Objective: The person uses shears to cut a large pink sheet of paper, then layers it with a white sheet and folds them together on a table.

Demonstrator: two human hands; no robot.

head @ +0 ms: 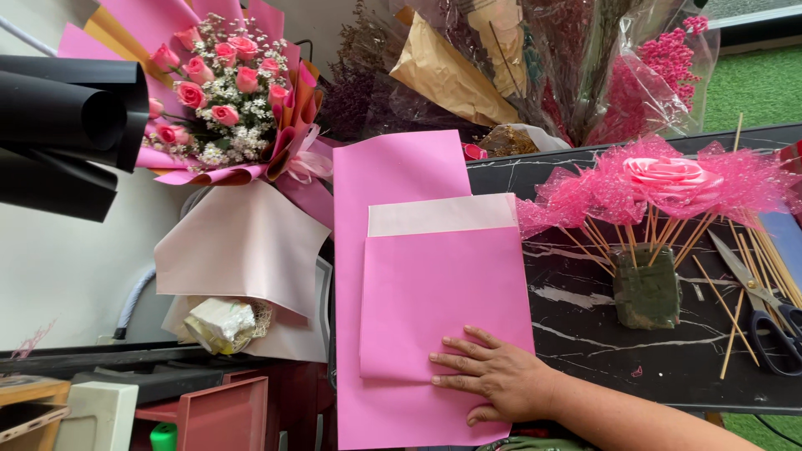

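Far to the left of the fingers, black paper rolls (63, 125) jut in from the edge, and beside them stands a bouquet of pink roses (221, 92) wrapped in pink and pale paper. Below it, well left of the fingertips, a small crumpled white packet (219, 324) lies on a pale sheet.

Only one hand (494, 380) shows, entering from the lower right; which hand it is cannot be told for certain, though the thumb at the lower edge suggests the right. Its fingers (459, 355) are spread moderately and laid flat, palm down, gripping nothing, pressing on the folded pink paper (434, 292). That sheet is smooth, matte, bright pink, lying under the fingertips and stretching up away from them, with a paler pink sheet (443, 213) peeking out above it and a larger pink sheet (393, 167) beneath both. The forearm runs off toward the lower right corner, wrist straight.

Right of the fingers, on the black marble table (585, 351), a green foam block (645, 288) holds wooden sticks topped by pink net flowers (668, 179). Farther right lie scissors (764, 305).
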